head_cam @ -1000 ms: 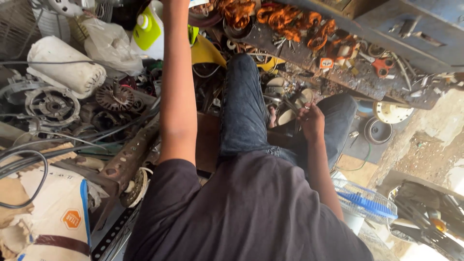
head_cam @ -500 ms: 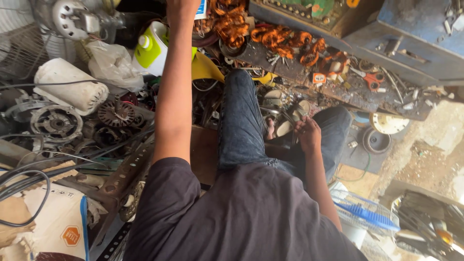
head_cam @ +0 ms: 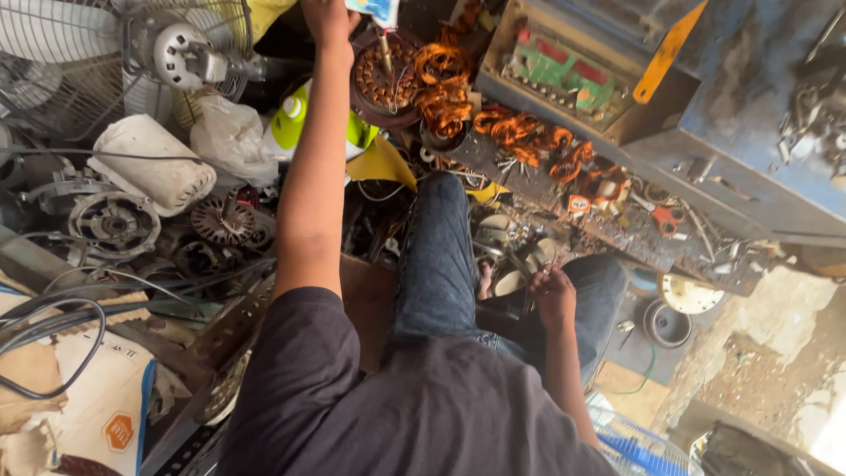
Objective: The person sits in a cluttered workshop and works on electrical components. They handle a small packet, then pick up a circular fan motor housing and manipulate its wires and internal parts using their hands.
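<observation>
Looking down over my own shoulders, I see my left hand (head_cam: 328,19) stretched far forward at the top edge, above the round dark stator (head_cam: 385,81) with its ring of copper coils. Just beside that hand a small light-blue and white packet-like thing (head_cam: 377,11) sits at the frame edge, and a thin tool (head_cam: 386,55) hangs from under it down onto the stator. The fingers of this hand run out of the picture, so I cannot tell whether they are apart or closed, nor whether they hold the packet.

My right hand (head_cam: 553,295) lies low beside my right knee, fingers curled together near a pale round part (head_cam: 511,282) on the floor; whether they grip something there I cannot tell. My jeans-clad left leg (head_cam: 438,264) runs forward between the two hands.

Loose orange copper windings (head_cam: 520,132) lie along the edge of a cluttered bench, right of the stator. A fan motor with its wire guard (head_cam: 181,53) stands at upper left, a white cylindrical housing (head_cam: 150,163) below it, and a lime-green bottle (head_cam: 295,123) close to my forearm. Grey motor parts (head_cam: 110,225) lie left of my arm, a blue fan blade (head_cam: 648,445) at bottom right
</observation>
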